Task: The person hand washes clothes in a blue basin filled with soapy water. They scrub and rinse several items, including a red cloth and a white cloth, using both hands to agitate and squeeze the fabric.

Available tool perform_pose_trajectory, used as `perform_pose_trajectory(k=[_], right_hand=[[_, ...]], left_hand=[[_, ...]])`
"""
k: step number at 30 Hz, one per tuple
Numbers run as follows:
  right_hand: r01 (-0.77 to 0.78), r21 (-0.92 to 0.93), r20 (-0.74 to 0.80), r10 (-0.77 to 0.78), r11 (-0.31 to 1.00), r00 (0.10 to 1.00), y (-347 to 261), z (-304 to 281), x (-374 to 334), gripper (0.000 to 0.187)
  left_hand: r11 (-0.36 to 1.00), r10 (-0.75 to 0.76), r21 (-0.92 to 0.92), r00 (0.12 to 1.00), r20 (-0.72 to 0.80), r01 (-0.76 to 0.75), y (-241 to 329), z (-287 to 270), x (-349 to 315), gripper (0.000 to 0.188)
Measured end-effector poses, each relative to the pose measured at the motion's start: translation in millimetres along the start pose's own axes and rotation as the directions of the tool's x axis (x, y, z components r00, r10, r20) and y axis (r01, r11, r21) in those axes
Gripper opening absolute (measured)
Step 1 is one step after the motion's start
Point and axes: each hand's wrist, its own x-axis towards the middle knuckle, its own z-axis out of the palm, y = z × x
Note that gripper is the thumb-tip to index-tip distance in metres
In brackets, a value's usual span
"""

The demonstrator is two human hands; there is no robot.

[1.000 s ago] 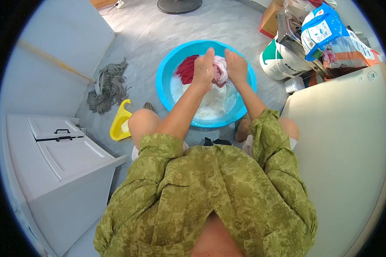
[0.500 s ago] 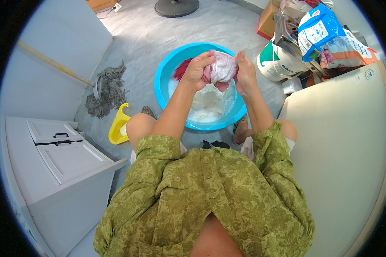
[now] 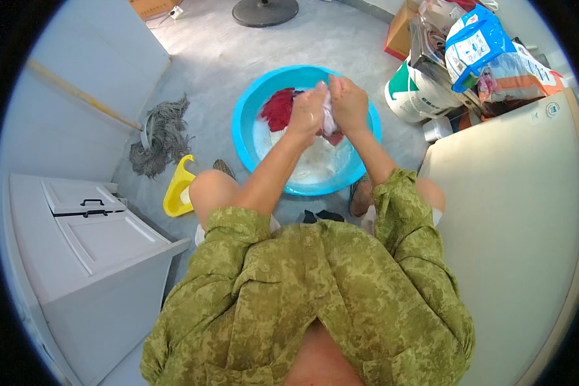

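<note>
Over a round blue basin of soapy water, my left hand and my right hand are closed on a bunched pink and white cloth between them. My hands sit close together, hiding much of the cloth; a pinkish end hangs out below. A dark red cloth lies in the basin to the left of my left hand. Pale wet fabric and suds fill the near part of the basin.
On the left are a grey mop, a yellow plastic holder and a white cabinet. At the right stand a white bucket, a blue package and a large pale panel. A black round base stands far ahead.
My hands have come closer together, squeezing the pink and white cloth into a narrower bunch. More of the dark red cloth shows.
</note>
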Motion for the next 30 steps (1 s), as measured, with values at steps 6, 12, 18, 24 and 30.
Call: perform_pose_trajectory(k=[6, 12, 18, 24, 30], right_hand=[[-0.037, -0.118, 0.19, 0.059, 0.992, 0.98, -14.4, 20.4, -8.1, 0.029], [-0.024, -0.115, 0.099, 0.035, 0.993, 0.994, -20.8, 2.4, -7.5, 0.017], [0.031, -0.213, 0.135, -0.002, 0.976, 0.991, 2.5, 29.5, -9.2, 0.018], [0.154, -0.239, 0.208, -0.105, 0.959, 0.973, -20.3, 9.1, -16.5, 0.015], [-0.088, -0.225, 0.203, 0.135, 0.97, 0.97, -6.0, 5.9, -7.8, 0.017]], left_hand=[[0.998, 0.006, -0.068, 0.987, -0.16, -0.017, -11.0, -14.1, 17.3, 0.032], [0.984, -0.058, -0.171, 0.997, -0.046, 0.049, -2.6, -14.5, 15.0, 0.03], [0.979, -0.07, -0.2, 0.986, -0.152, 0.038, -23.6, -14.1, 15.1, 0.032], [0.984, -0.086, -0.16, 0.993, -0.076, 0.073, -11.0, -14.5, 14.8, 0.03], [0.999, 0.032, -0.04, 0.998, -0.057, -0.035, -25.7, -6.8, 13.0, 0.031]])
